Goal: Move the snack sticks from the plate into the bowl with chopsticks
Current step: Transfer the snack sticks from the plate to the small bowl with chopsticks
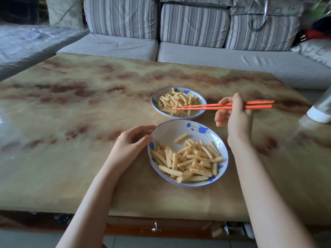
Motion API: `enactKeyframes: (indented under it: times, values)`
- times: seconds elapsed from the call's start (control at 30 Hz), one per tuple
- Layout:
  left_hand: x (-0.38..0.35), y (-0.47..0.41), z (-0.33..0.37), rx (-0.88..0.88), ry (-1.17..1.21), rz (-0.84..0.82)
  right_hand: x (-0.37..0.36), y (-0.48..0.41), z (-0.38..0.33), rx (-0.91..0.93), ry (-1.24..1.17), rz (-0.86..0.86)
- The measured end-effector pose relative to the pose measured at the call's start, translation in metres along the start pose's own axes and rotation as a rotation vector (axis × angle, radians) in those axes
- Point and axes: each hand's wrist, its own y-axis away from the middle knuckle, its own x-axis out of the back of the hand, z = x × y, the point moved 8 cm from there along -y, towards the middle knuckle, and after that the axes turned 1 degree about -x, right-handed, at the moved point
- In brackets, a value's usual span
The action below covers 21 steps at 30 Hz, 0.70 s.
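Facing a striped sofa (pixel 194 27) across a marbled table (pixel 80 104), left hand (pixel 130 142) grips plate (pixel 168 131), right hand (pixel 234 115) grips chopsticks (pixel 202 106).

A glossy table (pixel 89 122) with a marbled tan-and-rust top fills the near ground, a small metal drawer knob (pixel 156 227) showing under its near edge. Beyond it runs a grey sofa (pixel 232 58) with striped back cushions (pixel 121 17) and, at far left, a leaf-print pillow (pixel 64 12). A clear container with a white end (pixel 320 111) lies tilted at the table's right edge.
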Motion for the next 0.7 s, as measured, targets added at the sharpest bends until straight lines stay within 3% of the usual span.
enactKeyframes:
  times: [0.3,0.7]
  values:
    - [0.0,0.001,0.001,0.001,0.003,-0.002,0.016,-0.005,-0.024,0.075,-0.021,-0.022]
    - [0.0,0.002,0.002,0.012,-0.014,0.003,0.022,-0.002,-0.033,-0.03,0.249,-0.309]
